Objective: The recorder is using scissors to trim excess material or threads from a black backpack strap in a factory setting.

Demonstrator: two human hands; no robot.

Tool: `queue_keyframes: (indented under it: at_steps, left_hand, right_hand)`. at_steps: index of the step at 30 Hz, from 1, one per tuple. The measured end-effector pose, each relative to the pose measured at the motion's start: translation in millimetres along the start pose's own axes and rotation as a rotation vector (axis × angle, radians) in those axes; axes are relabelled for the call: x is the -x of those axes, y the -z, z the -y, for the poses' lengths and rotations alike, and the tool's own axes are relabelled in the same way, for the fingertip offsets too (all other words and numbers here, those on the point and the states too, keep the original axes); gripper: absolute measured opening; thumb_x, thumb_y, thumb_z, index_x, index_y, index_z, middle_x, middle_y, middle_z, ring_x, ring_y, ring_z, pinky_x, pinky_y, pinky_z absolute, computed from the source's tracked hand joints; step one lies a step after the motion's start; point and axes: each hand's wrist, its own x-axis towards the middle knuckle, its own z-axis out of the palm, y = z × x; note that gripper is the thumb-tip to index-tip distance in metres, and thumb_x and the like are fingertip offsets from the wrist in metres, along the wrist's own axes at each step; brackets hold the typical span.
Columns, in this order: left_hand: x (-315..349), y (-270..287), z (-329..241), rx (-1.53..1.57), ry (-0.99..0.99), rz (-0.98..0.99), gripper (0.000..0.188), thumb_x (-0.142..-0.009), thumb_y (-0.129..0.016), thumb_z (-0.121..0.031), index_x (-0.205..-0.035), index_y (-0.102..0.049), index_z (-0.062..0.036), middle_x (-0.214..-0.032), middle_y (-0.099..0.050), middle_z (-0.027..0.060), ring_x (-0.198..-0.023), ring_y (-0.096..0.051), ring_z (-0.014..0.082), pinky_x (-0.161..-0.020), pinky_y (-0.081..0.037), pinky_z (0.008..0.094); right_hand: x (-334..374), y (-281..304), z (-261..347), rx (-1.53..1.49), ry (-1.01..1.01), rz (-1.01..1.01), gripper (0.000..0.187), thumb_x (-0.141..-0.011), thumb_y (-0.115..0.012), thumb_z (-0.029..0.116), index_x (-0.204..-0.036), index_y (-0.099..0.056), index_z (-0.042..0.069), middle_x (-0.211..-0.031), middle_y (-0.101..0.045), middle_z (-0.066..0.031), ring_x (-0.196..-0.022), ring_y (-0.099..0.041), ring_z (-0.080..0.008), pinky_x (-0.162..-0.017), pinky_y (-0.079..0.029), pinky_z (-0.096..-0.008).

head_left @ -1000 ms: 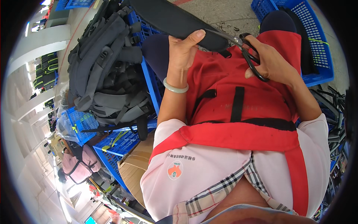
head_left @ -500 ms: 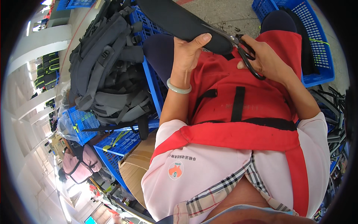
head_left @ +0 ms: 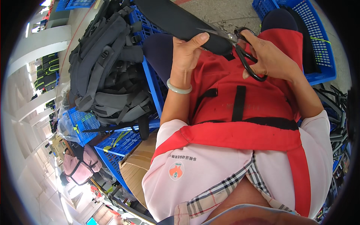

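A long black padded strap (head_left: pixel 168 20) with a rounded end stretches from the top of the view down over my lap. My left hand (head_left: pixel 189 50) grips it near that end, thumb on top and fingers hidden underneath. In my right hand (head_left: pixel 268 56) is a pair of scissors (head_left: pixel 244 60) with black handles, its fingers and thumb in the loops. The blades lie at the strap's edge, pointing left toward my left thumb. The handles stand apart. A short black webbing tab (head_left: pixel 229 57) sticks out below the rounded end.
Dark grey backpack straps (head_left: pixel 108 71) are heaped on a blue crate (head_left: pixel 150 88) at my left. Another blue crate (head_left: pixel 325 71) with black pieces stands at the far right. Grey strips (head_left: pixel 335 108) pile up below it. Dark scraps (head_left: pixel 225 27) litter the floor. A cardboard box (head_left: pixel 133 168) sits by my left side.
The right hand has opened the scissors' handles wider, its thumb moving down and away from the fingers. The blades have shifted slightly left along the strap. My left hand keeps its grip.
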Motion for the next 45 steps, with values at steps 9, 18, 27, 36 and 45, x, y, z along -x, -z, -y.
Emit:
queue_keyframes:
  at_steps: [9,18,27,36,45]
  left_hand:
    - [-1,-3,-1,-0.03,-0.03,0.042,0.017,-0.079,-0.068,0.007,-0.092,-0.066,-0.0028,-0.086,-0.068,0.0054,-0.079,-0.065,0.0157,-0.075,-0.053,0.0296]
    - [1,-9,2,-0.011,-0.028,0.033,0.021,-0.078,-0.068,0.009,-0.094,-0.065,-0.0037,-0.087,-0.067,0.0049,-0.08,-0.065,0.0157,-0.076,-0.054,0.0298]
    - [-5,13,-4,0.21,0.031,0.055,0.02,-0.086,-0.064,-0.008,-0.106,-0.062,-0.0043,-0.1,-0.066,0.0091,-0.092,-0.064,0.0226,-0.085,-0.053,0.0383]
    - [-2,8,-5,0.063,-0.015,0.044,0.02,-0.082,-0.068,-0.001,-0.101,-0.066,-0.0084,-0.099,-0.067,0.0068,-0.092,-0.065,0.0205,-0.085,-0.053,0.0372]
    - [2,12,2,0.057,0.016,0.078,0.021,-0.082,-0.066,0.002,-0.101,-0.065,-0.0069,-0.097,-0.067,0.0077,-0.09,-0.066,0.0206,-0.083,-0.053,0.0366]
  right_hand:
    - [-3,-6,-5,0.013,0.014,-0.019,0.06,-0.07,-0.081,0.036,-0.104,-0.043,0.003,-0.074,-0.054,-0.0144,-0.064,-0.053,-0.0329,-0.058,-0.041,-0.0415]
    - [-5,-6,7,-0.069,-0.061,-0.081,0.043,-0.077,-0.077,0.029,-0.092,-0.049,0.0,-0.069,-0.054,-0.0142,-0.06,-0.048,-0.0266,-0.059,-0.041,-0.0367]
    - [-6,-14,-7,-0.081,-0.024,-0.154,0.032,-0.081,-0.072,0.02,-0.094,-0.05,0.001,-0.073,-0.059,-0.0153,-0.064,-0.055,-0.0296,-0.062,-0.045,-0.0348]
    - [-5,-11,-15,-0.078,0.011,-0.165,0.049,-0.077,-0.076,0.025,-0.11,-0.048,0.003,-0.079,-0.058,-0.0157,-0.071,-0.056,-0.0292,-0.066,-0.044,-0.0349]
    - [2,-8,-18,-0.117,-0.001,-0.028,0.065,-0.072,-0.08,0.032,-0.118,-0.046,0.003,-0.088,-0.059,-0.0156,-0.076,-0.053,-0.03,-0.07,-0.045,-0.0357]
